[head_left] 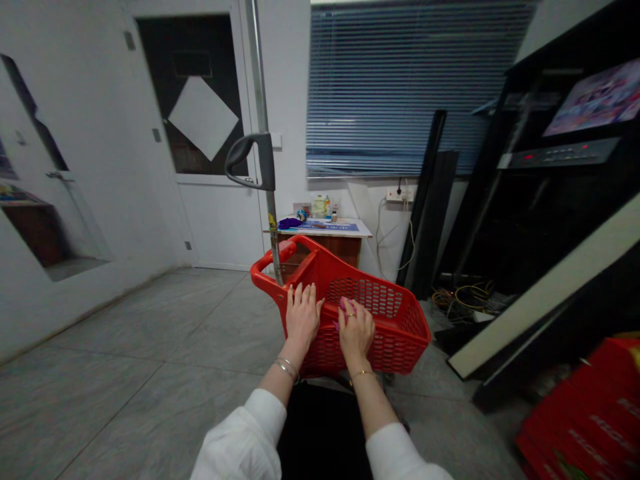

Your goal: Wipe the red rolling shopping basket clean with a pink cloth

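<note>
A red plastic shopping cart (418, 328) with perforated sides stands in front of me, its handle end to the left. My left hand (302, 315) lies on the near rim close to the handle, fingers stretched out and holding nothing. Further right along that rim, my right hand (357, 330) is closed over a pink cloth (343, 305) and presses it against the cart. Most of the cloth is hidden under the fingers. A metal pole (261, 93) with a grey grip (267, 162) rises at the cart's handle end.
Behind the cart, a small table (357, 229) carries bottles and a purple cloth (290, 223). Dark panels (440, 213) lean by the blinds (395, 87). To the right are a rack with a lit screen (597, 97), loose cables (470, 297), a slanting pale board (545, 293) and red boxes (585, 407).
</note>
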`<state>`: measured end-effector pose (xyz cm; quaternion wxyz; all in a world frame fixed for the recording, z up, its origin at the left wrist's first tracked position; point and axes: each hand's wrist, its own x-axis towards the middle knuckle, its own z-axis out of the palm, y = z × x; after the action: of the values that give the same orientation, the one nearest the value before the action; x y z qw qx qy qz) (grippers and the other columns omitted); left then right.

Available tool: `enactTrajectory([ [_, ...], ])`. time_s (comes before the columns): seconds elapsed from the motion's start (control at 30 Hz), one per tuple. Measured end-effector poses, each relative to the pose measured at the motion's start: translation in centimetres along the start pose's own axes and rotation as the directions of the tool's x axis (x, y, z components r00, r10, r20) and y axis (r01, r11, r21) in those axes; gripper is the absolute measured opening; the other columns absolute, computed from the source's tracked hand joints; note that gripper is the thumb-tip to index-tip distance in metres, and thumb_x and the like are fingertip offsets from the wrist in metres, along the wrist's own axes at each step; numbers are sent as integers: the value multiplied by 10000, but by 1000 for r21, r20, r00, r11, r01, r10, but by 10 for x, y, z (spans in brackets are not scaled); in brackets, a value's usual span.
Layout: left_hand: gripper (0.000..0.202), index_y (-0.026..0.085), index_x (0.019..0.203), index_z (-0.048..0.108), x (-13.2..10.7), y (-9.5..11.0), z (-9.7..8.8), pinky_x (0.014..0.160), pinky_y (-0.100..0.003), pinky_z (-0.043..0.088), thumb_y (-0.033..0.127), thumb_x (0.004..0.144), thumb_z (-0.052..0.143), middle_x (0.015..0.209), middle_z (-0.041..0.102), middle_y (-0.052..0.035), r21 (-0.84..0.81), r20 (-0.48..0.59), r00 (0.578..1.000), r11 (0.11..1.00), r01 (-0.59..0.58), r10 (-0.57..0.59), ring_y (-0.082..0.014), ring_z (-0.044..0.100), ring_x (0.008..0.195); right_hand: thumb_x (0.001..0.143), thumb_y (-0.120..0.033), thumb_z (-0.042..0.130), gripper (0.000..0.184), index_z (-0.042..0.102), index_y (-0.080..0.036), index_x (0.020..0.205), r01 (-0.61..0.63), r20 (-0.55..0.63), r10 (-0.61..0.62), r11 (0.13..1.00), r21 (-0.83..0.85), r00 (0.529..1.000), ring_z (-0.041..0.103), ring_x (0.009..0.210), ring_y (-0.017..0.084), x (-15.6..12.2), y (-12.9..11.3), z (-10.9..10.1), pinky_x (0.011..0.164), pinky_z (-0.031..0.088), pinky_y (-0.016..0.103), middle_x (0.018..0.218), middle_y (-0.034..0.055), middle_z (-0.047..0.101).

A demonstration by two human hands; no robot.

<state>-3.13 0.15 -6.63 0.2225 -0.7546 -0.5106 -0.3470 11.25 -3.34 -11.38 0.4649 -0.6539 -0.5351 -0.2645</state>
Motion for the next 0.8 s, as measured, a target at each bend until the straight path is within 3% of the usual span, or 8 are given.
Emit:
enactTrajectory([
  [0.07, 485, 143, 1406, 510, 0, -4, -2, 1184, -519, 246, 375, 1004, 373, 1389, 586, -122, 5, 9, 1000, 1000, -16, 16, -300, 443, 1356, 980, -319, 450, 339, 653, -260, 1245, 40, 37, -41, 999, 12, 998, 533, 1051, 209, 1, -11, 1, 908, 389, 346, 1208, 70, 667],
  [0.13, 476, 190, 1416, 505, 0, -7, -4, 1184, -513, 246, 392, 1000, 388, 1403, 576, -107, 8, 18, 999, 999, -34, 34, -290, 446, 1355, 976, -294, 450, 347, 646, -262, 1260, 88, 58, -89, 996, 21, 994, 538, 1041, 203, 1, 2, -4, 900, 397, 337, 1204, 70, 669],
  [0.3, 441, 279, 1402, 522, -1, -5, -8, 1184, -523, 238, 409, 994, 414, 1416, 565, -87, 4, 18, 999, 999, -47, 46, -283, 442, 1359, 958, -295, 452, 346, 683, -228, 1207, 40, -28, -40, 999, -6, 999, 548, 1042, 206, -2, 89, -26, 942, 411, 355, 1143, 85, 680],
  [0.37, 423, 295, 1387, 539, -1, -1, -7, 1184, -533, 232, 396, 994, 419, 1411, 570, -79, -5, 15, 999, 999, -49, 49, -286, 443, 1358, 960, -315, 444, 355, 698, -194, 1176, -27, -99, 26, 1000, -8, 995, 556, 1053, 212, -3, 108, -29, 951, 417, 366, 1125, 107, 678],
  [0.47, 407, 293, 1366, 563, -3, 5, -5, 1178, -534, 242, 379, 992, 425, 1392, 588, -74, -17, 13, 999, 999, -38, 38, -295, 447, 1351, 969, -317, 442, 359, 697, -170, 1173, -108, -161, 106, 994, -3, 981, 562, 1049, 212, -4, 91, -21, 943, 419, 366, 1126, 126, 673],
  [0.67, 411, 286, 1362, 570, -3, 1, -4, 1175, -525, 250, 388, 995, 414, 1364, 609, -84, -2, 14, 999, 999, -46, 46, -298, 458, 1340, 979, -300, 468, 311, 687, -249, 1193, 37, -16, -36, 998, 55, 999, 542, 1055, 201, 1, 0, 2, 937, 397, 343, 1169, 71, 679],
  [0.73, 413, 285, 1361, 572, -3, -2, -5, 1174, -521, 254, 393, 995, 413, 1354, 616, -87, 2, 16, 998, 999, -54, 54, -296, 465, 1334, 978, -297, 476, 306, 681, -259, 1202, 78, 15, -79, 995, 67, 997, 545, 1044, 193, 2, 2, -1, 922, 398, 327, 1168, 62, 681],
  [0.8, 412, 287, 1359, 573, -2, -4, -6, 1174, -519, 256, 395, 993, 419, 1351, 619, -88, -1, 15, 998, 998, -57, 57, -291, 470, 1330, 976, -290, 479, 307, 678, -255, 1206, 100, 23, -102, 993, 62, 995, 550, 1040, 186, 2, 29, -9, 918, 398, 317, 1166, 59, 683],
])
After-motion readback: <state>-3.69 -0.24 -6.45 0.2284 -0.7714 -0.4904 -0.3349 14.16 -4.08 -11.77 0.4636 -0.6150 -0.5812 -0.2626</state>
